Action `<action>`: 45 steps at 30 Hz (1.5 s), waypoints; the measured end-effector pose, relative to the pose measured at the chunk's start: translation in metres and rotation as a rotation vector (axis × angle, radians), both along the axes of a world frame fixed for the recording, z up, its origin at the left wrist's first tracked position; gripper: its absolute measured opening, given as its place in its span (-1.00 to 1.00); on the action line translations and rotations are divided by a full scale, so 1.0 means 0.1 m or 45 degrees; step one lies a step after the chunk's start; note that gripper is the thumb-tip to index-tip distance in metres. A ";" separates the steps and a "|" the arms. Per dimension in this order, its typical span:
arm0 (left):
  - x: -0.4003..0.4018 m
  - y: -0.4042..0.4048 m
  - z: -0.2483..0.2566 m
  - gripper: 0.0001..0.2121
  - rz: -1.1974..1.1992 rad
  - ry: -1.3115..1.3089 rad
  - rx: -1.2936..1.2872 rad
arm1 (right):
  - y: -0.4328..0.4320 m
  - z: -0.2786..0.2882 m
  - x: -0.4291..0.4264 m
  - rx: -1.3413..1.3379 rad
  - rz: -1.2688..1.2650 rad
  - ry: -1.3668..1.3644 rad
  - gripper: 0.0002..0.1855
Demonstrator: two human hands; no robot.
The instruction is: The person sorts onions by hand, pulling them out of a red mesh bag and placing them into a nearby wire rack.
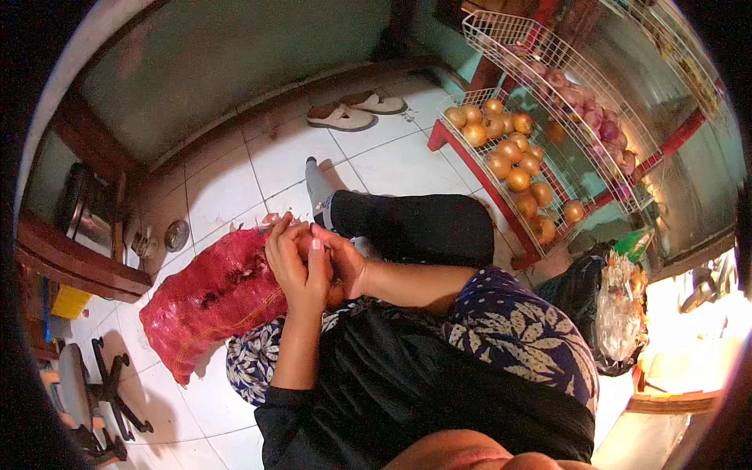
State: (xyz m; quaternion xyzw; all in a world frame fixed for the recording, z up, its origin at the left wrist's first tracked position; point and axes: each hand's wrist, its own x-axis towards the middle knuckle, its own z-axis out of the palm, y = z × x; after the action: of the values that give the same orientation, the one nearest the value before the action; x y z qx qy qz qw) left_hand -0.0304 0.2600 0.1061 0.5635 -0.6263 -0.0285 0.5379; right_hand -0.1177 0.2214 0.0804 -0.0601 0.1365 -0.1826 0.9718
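Note:
Close together over my lap, my left hand (pixel 296 261) and my right hand (pixel 348 261) curl around a small reddish-brown onion (pixel 304 241). Fingers hide most of it. Beneath the hands, another round brown onion (pixel 335 292) shows partly beside my wrist. Just left of my hands a full red mesh sack (pixel 211 294) lies on its side on the tiles, with a dark torn or open strip along its top. Scraps of onion skin (pixel 271 218) lie near the sack's far end, by my socked foot (pixel 317 182).
On the right stands a red-framed rack (pixel 505 217) with brown onions (pixel 508 151) in its lower wire basket and red onions (pixel 587 111) above. Black plastic bags (pixel 578 282) sit below it. Shoes (pixel 343 117) rest by the far wall; a chair base (pixel 108 388) is lower left.

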 end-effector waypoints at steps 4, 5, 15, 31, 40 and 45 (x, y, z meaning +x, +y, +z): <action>-0.21 -0.06 0.32 -0.67 0.012 -0.227 -0.055 | -0.12 0.31 -0.30 -0.035 -0.073 -0.037 -0.48; -0.28 -0.06 0.36 -0.65 0.012 -0.212 -0.084 | -0.17 0.34 -0.43 -0.123 -0.067 -0.123 -0.49; 0.48 0.17 -0.07 -0.64 0.364 -0.116 -0.147 | -1.38 1.98 -2.55 -1.301 -1.172 0.058 -0.81; 1.70 0.25 -1.32 -0.74 0.670 -0.488 0.632 | -2.62 1.45 -2.73 -2.713 -0.754 2.741 -0.64; 1.60 0.32 -1.49 -0.78 0.351 -0.747 1.345 | -0.98 -0.80 1.01 -2.650 0.087 0.660 -0.77; 1.63 0.48 -1.29 -0.79 0.300 -0.535 1.479 | -0.63 -1.47 1.72 -3.011 0.367 0.680 -0.63</action>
State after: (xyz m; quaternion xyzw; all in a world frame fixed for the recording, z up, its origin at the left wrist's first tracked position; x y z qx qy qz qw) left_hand 0.1331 0.3075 -0.0232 0.8226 -0.5347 -0.1933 0.0088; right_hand 0.0544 0.1584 -0.0665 -0.9575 0.0738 -0.0668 0.2709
